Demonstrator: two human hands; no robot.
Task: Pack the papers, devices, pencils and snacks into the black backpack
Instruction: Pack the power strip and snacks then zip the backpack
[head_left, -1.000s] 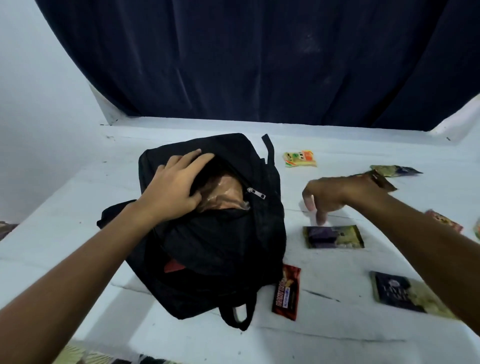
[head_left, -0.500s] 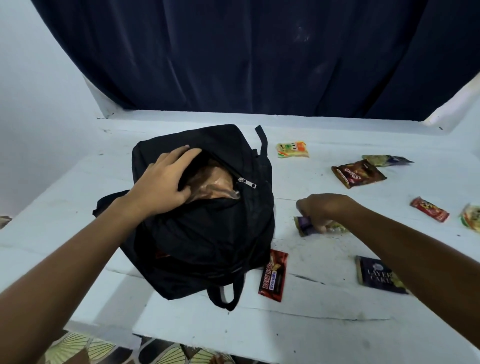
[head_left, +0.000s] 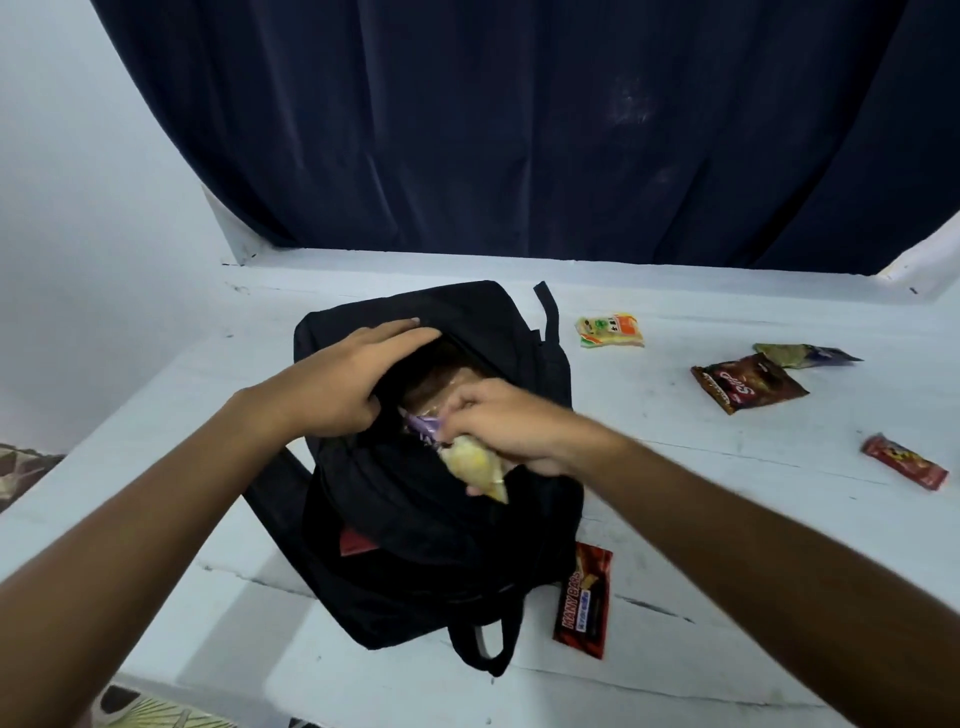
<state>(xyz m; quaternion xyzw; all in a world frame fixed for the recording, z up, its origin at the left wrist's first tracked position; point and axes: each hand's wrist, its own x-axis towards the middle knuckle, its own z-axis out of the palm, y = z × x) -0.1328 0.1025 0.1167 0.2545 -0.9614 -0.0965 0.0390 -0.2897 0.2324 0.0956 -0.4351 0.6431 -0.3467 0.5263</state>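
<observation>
One black backpack (head_left: 415, 519) on tabletop (head_left: 727, 519), left grip (head_left: 332, 384) holding its opening apart, right grip (head_left: 498, 426) curled around one purple-yellow snack packet (head_left: 470, 460), perhaps half inside; five snack packets lying loose.

what's on the table, counted

one black backpack (head_left: 441, 525) lies open on one white table (head_left: 727, 519). two hands are at its mouth: the left hand (head_left: 332, 389) and the right hand (head_left: 509, 426).

snack packets in plain sight: six. one purple and yellow packet (head_left: 470, 457) is in the right hand; five lie on the table: a red many bars packet (head_left: 583, 600), a brown chips bag (head_left: 748, 382), a green and blue packet (head_left: 808, 355), an orange and yellow packet (head_left: 610, 329), and a small red bar (head_left: 904, 461).

one brownish thing (head_left: 441, 384), unclear, shows inside the bag.
</observation>
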